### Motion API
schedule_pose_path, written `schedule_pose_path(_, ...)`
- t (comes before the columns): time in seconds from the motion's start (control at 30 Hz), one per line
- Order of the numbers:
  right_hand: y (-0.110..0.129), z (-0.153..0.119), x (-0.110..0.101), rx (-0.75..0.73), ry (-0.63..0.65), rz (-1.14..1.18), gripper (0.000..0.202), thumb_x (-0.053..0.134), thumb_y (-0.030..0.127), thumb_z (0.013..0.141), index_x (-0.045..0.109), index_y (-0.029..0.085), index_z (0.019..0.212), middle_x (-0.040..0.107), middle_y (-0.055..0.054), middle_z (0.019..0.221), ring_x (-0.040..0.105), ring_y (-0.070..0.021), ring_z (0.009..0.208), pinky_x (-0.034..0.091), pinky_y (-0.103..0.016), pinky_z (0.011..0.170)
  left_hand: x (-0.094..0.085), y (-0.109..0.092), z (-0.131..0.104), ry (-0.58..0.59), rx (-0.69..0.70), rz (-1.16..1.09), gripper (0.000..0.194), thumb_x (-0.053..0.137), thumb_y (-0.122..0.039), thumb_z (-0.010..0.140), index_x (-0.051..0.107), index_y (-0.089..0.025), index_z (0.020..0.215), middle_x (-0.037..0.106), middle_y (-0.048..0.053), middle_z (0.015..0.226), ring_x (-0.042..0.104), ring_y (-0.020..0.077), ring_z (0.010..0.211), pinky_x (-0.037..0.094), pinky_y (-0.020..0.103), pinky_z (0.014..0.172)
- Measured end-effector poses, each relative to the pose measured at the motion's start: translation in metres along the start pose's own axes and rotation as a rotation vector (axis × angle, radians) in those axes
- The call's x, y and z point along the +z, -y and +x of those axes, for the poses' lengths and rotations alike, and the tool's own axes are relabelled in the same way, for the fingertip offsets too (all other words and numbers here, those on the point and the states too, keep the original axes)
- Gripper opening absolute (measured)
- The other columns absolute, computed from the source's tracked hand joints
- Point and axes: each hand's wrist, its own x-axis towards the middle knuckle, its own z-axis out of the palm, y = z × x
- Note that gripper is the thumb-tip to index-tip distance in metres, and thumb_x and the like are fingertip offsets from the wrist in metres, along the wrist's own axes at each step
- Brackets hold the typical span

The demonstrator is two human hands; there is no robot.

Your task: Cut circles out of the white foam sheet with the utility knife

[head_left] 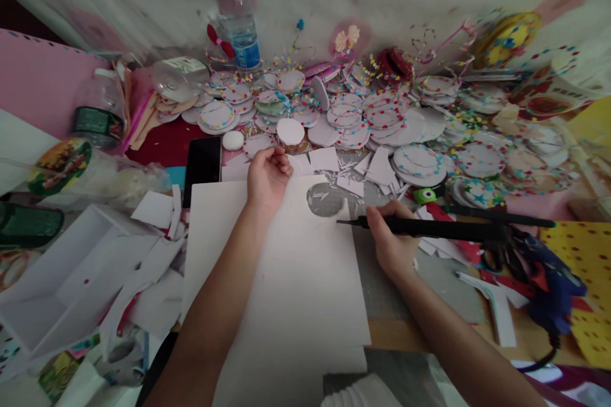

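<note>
My right hand (pixel 394 235) is closed round a long black pen-shaped cutter (pixel 439 227). Its thin tip points left, over the right edge of a white board (pixel 281 267), just below a rounded hole cut in that board. Grey mat (pixel 325 200) shows through the hole. My left hand (pixel 270 178) is at the board's top edge, its fingers curled in and nothing visible in them. Just beyond those fingertips is a plain white disc (pixel 290 131). White offcuts (pixel 380 166) lie past the board, between the hands.
Stacked white discs with coloured dots (pixel 344 111) line the back. A water bottle (pixel 238 19) stands behind them. Left are a phone (pixel 203 166) and a white box (pixel 71 273) with scraps. Right are a blue glue gun (pixel 548 280), scissors (pixel 491 261) and yellow dotted sheet (pixel 587 286).
</note>
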Motion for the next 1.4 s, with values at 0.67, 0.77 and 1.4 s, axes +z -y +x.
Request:
schedule_pose_path(0.67, 0.001, -0.001, 0.003, -0.054, 0.045, -0.055, 0.035, 0.066, 0.03, 0.078, 0.045, 0.021, 0.05, 0.042, 0.006, 0.046, 0.037, -0.0099, 0.045, 0.029, -0.026, 0.046, -0.002, 0.001, 0.002, 0.007, 0.007, 0.009, 0.027, 0.048, -0.017, 0.084, 0.056, -0.016, 0.058, 0.049, -0.001, 0.049, 0.043, 0.0062, 0.041, 0.034, 0.018, 0.044)
schedule_pose_path(0.77, 0.0, -0.003, 0.004, -0.058, 0.045, -0.047, 0.034, 0.065, 0.028, 0.078, 0.045, 0.02, 0.051, 0.041, 0.006, 0.046, 0.037, -0.0097, 0.045, 0.028, -0.025, 0.045, -0.002, 0.001, 0.002, 0.003, 0.012, 0.01, 0.026, 0.051, -0.018, 0.084, 0.055, -0.016, 0.058, 0.049, -0.002, 0.049, 0.042, 0.0064, 0.041, 0.034, 0.018, 0.044)
schedule_pose_path(1.4, 0.001, 0.02, -0.03, -0.411, 0.563, -0.102, 0.006, 0.059, 0.021, 0.088, 0.065, 0.022, 0.089, 0.068, 0.0, 0.071, 0.061, -0.0117, 0.057, 0.045, -0.022, 0.052, -0.007, 0.004, 0.005, 0.029, 0.04, -0.015, 0.017, 0.05, -0.014, 0.076, 0.056, -0.014, 0.06, 0.051, -0.002, 0.052, 0.043, 0.0055, 0.044, 0.031, 0.019, 0.045)
